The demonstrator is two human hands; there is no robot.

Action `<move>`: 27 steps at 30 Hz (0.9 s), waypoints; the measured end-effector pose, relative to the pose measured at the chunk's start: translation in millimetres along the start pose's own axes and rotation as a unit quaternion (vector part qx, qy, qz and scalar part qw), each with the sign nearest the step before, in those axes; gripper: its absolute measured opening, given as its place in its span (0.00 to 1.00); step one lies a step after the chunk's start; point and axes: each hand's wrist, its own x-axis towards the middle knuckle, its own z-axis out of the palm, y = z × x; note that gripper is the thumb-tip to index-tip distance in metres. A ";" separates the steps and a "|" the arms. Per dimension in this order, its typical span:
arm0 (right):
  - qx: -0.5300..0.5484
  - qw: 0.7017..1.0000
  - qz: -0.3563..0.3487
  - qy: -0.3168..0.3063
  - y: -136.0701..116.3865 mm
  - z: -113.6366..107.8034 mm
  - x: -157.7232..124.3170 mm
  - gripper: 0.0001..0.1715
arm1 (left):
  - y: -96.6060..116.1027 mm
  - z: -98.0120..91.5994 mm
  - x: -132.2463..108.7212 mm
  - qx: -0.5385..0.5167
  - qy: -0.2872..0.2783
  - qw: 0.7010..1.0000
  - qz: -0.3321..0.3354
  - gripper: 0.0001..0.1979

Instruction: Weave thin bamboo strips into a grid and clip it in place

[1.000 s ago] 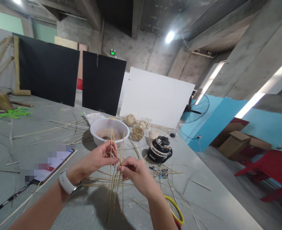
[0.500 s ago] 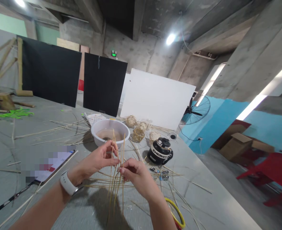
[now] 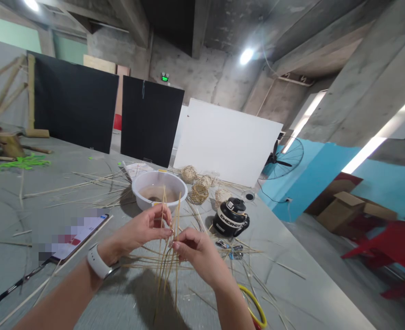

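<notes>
Pinching thin tan strips (image 3: 168,263), crossed in a loose lattice, between the fingertips of left hand (image 3: 147,229) and right hand (image 3: 197,253), over the near part of a gray table (image 3: 120,309), nearer than a white basin (image 3: 141,198) and left of a black jug (image 3: 227,219).

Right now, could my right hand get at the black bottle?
Probably yes: the black bottle stands ahead and right of your right hand, with only thin strips lying between, though it should first release the held strips.
</notes>
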 end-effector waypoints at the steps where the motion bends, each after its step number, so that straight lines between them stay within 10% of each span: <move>1: 0.008 1.000 0.007 -0.001 0.3 0.0 0.3 0.13 | 0.5 -0.1 -0.1 0.002 -0.002 1.000 -0.005 0.12; 27: -0.039 0.999 0.032 0.003 -10.5 1.7 -5.5 0.13 | -2.4 -1.7 1.0 0.077 0.031 0.995 -0.052 0.13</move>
